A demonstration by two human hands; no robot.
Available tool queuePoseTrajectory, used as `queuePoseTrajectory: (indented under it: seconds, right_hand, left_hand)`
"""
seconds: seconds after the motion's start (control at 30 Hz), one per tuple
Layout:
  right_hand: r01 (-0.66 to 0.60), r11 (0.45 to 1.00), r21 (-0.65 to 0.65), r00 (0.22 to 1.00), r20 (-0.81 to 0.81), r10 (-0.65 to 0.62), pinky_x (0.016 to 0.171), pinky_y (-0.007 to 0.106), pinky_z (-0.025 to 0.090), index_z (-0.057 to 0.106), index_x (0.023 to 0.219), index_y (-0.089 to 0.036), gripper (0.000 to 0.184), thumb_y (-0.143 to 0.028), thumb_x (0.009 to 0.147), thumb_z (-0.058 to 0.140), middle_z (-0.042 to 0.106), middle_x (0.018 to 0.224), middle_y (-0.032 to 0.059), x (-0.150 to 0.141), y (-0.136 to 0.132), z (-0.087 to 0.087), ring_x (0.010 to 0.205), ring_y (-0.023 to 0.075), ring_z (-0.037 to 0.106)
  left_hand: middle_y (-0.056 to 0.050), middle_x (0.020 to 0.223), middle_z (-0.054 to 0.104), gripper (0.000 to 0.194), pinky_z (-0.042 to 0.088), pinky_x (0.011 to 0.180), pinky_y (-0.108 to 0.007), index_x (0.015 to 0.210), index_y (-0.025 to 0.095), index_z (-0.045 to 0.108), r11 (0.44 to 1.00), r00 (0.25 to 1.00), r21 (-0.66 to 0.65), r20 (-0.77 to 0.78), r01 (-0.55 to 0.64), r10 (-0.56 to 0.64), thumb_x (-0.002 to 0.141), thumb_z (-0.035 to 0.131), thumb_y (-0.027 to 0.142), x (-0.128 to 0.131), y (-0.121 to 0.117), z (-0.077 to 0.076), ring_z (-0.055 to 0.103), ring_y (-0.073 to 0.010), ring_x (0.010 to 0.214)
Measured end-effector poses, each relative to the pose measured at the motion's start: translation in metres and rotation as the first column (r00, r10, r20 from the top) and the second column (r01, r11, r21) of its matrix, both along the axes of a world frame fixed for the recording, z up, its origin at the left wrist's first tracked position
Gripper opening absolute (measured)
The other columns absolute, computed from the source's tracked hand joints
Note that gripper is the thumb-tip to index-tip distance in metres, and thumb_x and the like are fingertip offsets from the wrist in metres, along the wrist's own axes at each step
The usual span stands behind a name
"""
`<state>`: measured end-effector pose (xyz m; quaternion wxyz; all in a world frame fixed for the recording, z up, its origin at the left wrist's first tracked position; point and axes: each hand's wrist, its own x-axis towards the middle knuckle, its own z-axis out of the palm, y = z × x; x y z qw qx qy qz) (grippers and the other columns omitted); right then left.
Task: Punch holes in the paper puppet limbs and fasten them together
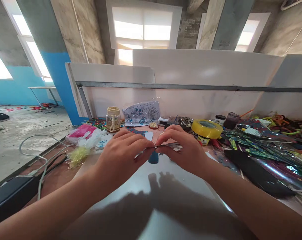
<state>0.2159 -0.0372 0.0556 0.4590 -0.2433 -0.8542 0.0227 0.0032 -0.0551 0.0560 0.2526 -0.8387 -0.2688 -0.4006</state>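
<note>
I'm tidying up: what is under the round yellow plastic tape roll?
A small container with a yellow and white label shows below the round yellow plastic tape roll. The roll covers its top; any lid or contents are hidden.

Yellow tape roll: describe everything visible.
The roll of tape is wide, thickly wound and glossy yellow, plastic-looking, with a duller open core. It lies roughly flat, core facing up, on a small jar with a yellow-and-black label, and overhangs it. It is beyond and to the right of the right hand, which isn't holding it. No loose tape end can be made out.
</note>
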Motion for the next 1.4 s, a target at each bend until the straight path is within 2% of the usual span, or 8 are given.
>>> queuePoseTrajectory:
  seconds: [0.07, 0.13, 0.3, 0.5, 0.73, 0.93, 1.2, 1.4]
  right_hand:
    - [-0.026, 0.999, 0.028, 0.999, -0.027, 0.026, 0.082, 0.034, 0.049, 0.066, 0.094, -0.023, 0.009, -0.022, 0.086, 0.071, 0.072, 0.086, 0.0006, -0.001, 0.000, 0.001, 0.086, 0.0172, 0.060]
    - [-0.032, 0.993, 0.117, 0.998, -0.048, 0.038, 0.084, 0.035, 0.048, 0.067, 0.100, -0.025, 0.014, -0.022, 0.087, 0.071, 0.074, 0.090, 0.0007, -0.003, -0.001, 0.001, 0.088, 0.0176, 0.061]
    - [0.014, 0.949, 0.315, 0.994, -0.110, 0.022, 0.083, 0.038, 0.048, 0.067, 0.101, -0.028, 0.015, -0.022, 0.088, 0.070, 0.076, 0.088, -0.0004, -0.007, -0.003, -0.005, 0.082, 0.0183, 0.061]
    - [0.074, 0.924, 0.376, 0.990, -0.140, -0.022, 0.083, 0.040, 0.047, 0.064, 0.099, -0.027, 0.017, -0.019, 0.086, 0.071, 0.075, 0.084, 0.0005, -0.007, -0.010, -0.008, 0.083, 0.0196, 0.060]
    - [0.038, 0.937, 0.346, 0.991, -0.132, 0.009, 0.082, 0.040, 0.046, 0.059, 0.087, -0.025, 0.010, -0.016, 0.090, 0.064, 0.073, 0.081, 0.0012, -0.009, -0.011, -0.007, 0.078, 0.0184, 0.060]
    - [0.032, 0.926, 0.376, 0.994, -0.105, 0.009, 0.080, 0.038, 0.046, 0.058, 0.087, -0.024, 0.011, -0.014, 0.091, 0.061, 0.070, 0.081, 0.0019, -0.006, -0.009, -0.007, 0.079, 0.0184, 0.058]
    - [0.021, 0.918, 0.396, 0.995, -0.100, 0.020, 0.080, 0.039, 0.045, 0.057, 0.087, -0.021, 0.010, -0.013, 0.093, 0.059, 0.071, 0.079, 0.0024, -0.007, -0.010, -0.007, 0.077, 0.0175, 0.057]
    - [0.024, 0.919, 0.394, 0.995, -0.102, 0.017, 0.081, 0.038, 0.044, 0.056, 0.088, -0.021, 0.012, -0.010, 0.091, 0.061, 0.071, 0.080, 0.0019, -0.007, -0.011, -0.006, 0.077, 0.0168, 0.057]
  left_hand:
    - [0.002, 0.082, 0.075, 0.005, 0.047, 0.077, -0.030, 0.091, 0.021, 0.064, 0.994, 0.998, 0.103, -0.063, 0.022, -0.015, 0.091, 0.062, 0.017, -0.003, -0.001, 0.001, 0.069, -0.0137, 0.073]
    - [0.000, 0.088, 0.076, 0.011, 0.047, 0.079, -0.031, 0.098, 0.019, 0.063, 0.983, 0.992, 0.177, -0.127, 0.042, -0.019, 0.090, 0.063, 0.013, -0.006, -0.003, 0.001, 0.070, -0.0153, 0.080]
    - [-0.002, 0.093, 0.077, 0.016, 0.046, 0.086, -0.035, 0.105, 0.018, 0.061, 0.964, 0.985, 0.265, -0.173, 0.023, 0.024, 0.090, 0.063, 0.010, -0.010, -0.010, 0.004, 0.070, -0.0184, 0.087]
    - [-0.002, 0.091, 0.076, 0.016, 0.046, 0.083, -0.035, 0.103, 0.017, 0.061, 0.978, 0.992, 0.206, -0.128, 0.043, -0.017, 0.089, 0.064, 0.010, -0.007, -0.016, 0.006, 0.070, -0.0186, 0.086]
    - [0.000, 0.088, 0.076, 0.014, 0.045, 0.081, -0.033, 0.100, 0.019, 0.062, 0.987, 0.996, 0.151, -0.077, 0.059, -0.048, 0.089, 0.066, 0.011, -0.002, -0.013, 0.006, 0.069, -0.0163, 0.082]
    - [-0.001, 0.095, 0.074, 0.025, 0.046, 0.083, -0.030, 0.117, 0.020, 0.064, 0.997, 0.997, 0.019, 0.008, 0.077, -0.077, 0.092, 0.065, 0.022, 0.001, -0.008, 0.008, 0.067, -0.0145, 0.086]
    - [-0.001, 0.092, 0.073, 0.011, 0.046, 0.083, -0.030, 0.098, 0.020, 0.068, 0.994, 0.992, -0.020, 0.077, 0.104, -0.102, 0.087, 0.071, 0.021, 0.001, -0.011, 0.009, 0.065, -0.0154, 0.085]
    - [0.001, 0.081, 0.071, 0.004, 0.044, 0.077, -0.030, 0.085, 0.020, 0.067, 0.996, 0.995, 0.040, 0.069, 0.075, -0.078, 0.087, 0.071, 0.019, 0.003, -0.014, 0.011, 0.062, -0.0141, 0.075]
